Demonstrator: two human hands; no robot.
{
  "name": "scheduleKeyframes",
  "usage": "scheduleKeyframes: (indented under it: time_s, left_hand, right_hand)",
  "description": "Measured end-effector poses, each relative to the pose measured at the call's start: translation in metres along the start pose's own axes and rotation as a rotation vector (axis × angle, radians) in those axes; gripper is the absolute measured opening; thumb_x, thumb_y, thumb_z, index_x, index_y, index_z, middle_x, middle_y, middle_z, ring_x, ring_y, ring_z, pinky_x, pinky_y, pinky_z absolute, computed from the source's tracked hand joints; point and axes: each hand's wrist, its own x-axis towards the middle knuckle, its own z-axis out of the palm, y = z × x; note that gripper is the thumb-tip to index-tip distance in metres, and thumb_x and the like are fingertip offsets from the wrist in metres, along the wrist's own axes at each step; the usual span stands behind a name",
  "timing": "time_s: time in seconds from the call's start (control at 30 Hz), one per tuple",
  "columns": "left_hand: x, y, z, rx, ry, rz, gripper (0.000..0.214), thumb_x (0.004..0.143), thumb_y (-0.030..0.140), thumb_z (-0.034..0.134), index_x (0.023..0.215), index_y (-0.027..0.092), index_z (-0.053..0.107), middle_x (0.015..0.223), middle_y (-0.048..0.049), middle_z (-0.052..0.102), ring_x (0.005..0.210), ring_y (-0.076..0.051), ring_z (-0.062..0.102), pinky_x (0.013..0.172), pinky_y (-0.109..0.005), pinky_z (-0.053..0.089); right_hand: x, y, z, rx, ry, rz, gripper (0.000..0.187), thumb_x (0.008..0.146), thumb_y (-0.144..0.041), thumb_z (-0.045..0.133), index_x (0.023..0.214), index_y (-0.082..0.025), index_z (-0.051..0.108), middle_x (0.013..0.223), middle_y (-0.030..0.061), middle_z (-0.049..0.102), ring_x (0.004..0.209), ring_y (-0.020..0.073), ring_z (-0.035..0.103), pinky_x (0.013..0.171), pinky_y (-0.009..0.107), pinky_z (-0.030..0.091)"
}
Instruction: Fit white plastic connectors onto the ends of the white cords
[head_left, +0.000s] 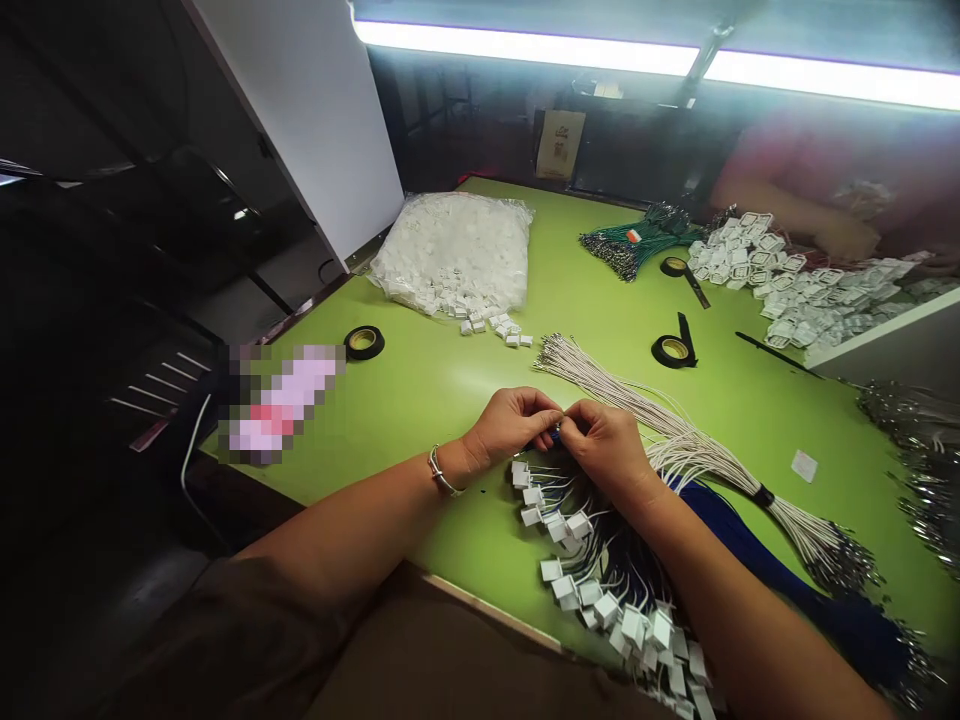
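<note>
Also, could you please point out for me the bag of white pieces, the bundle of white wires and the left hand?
Bag of white pieces (457,245): head view, middle of its plastic side.
Bundle of white wires (712,460): head view, near the middle of its length.
Left hand (507,421): head view, back of the hand.

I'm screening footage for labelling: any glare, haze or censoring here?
Head view: the tube light is blown out white; the green table shows a soft sheen; haze veils the upper right; a pixelated patch masks something at left.

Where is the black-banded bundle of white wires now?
In the head view, the bundle lies right of centre on the green table, just beyond the right hand.
</note>
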Motion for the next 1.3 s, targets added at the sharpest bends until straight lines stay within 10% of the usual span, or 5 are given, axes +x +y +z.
scheduleKeyframes:
  time_s: [0.23,0.43,0.67,0.83,1.3]
  left_hand:
    - [-0.016,0.009,0.004,0.181,-0.036,0.212,0.015,0.078,0.027,0.064,0.081,0.013,0.066,0.064,-0.0032,0.062,0.055,-0.010,0.056,0.054,-0.024,0.048]
    - [-0.051,0.028,0.021,0.537,-0.681,0.403,0.004,0.070,0.027,0.072,0.073,0.025,0.071,0.085,-0.0072,0.068,0.085,-0.021,0.062,0.084,-0.033,0.048]
    - [0.020,0.030,-0.048,0.805,0.485,0.424,0.024,0.086,0.031,0.052,0.100,0.017,0.066,0.105,-0.0114,0.063,0.103,-0.022,0.055,0.098,-0.036,0.040]
    - [0.086,0.047,-0.106,1.309,0.531,0.108,0.038,0.090,0.028,0.042,0.119,0.009,0.057,0.124,-0.0170,0.054,0.121,-0.025,0.044,0.107,-0.033,0.028]
    - [0.207,0.094,-0.206,1.308,0.787,0.023,0.078,0.081,0.058,0.054,0.135,0.005,0.038,0.149,-0.0180,0.023,0.133,-0.041,0.009,0.107,-0.052,0.009]
  right_hand:
    - [0.020,0.003,-0.033,0.273,-0.330,0.132,0.024,0.077,-0.034,0.053,0.068,-0.016,0.066,0.053,-0.0008,0.059,0.045,0.0097,0.047,0.047,0.023,0.036]
    - [0.026,0.008,-0.006,-0.153,-0.259,-0.076,0.017,0.079,-0.031,0.057,0.087,-0.023,0.069,0.087,0.0034,0.065,0.072,0.0143,0.057,0.061,0.026,0.040]
    - [0.015,0.001,0.013,-0.414,-0.338,-0.160,0.017,0.089,-0.028,0.045,0.085,-0.020,0.060,0.092,0.0045,0.059,0.077,0.0151,0.056,0.060,0.026,0.033]
    - [0.010,0.001,0.011,-0.494,-0.353,-0.205,0.019,0.092,-0.027,0.041,0.089,-0.018,0.057,0.094,0.0058,0.058,0.075,0.0160,0.057,0.058,0.028,0.031]
    - [0.007,0.009,0.012,-0.307,-0.337,-0.238,0.020,0.091,-0.032,0.043,0.094,-0.023,0.061,0.092,0.0031,0.059,0.075,0.0141,0.057,0.061,0.026,0.036]
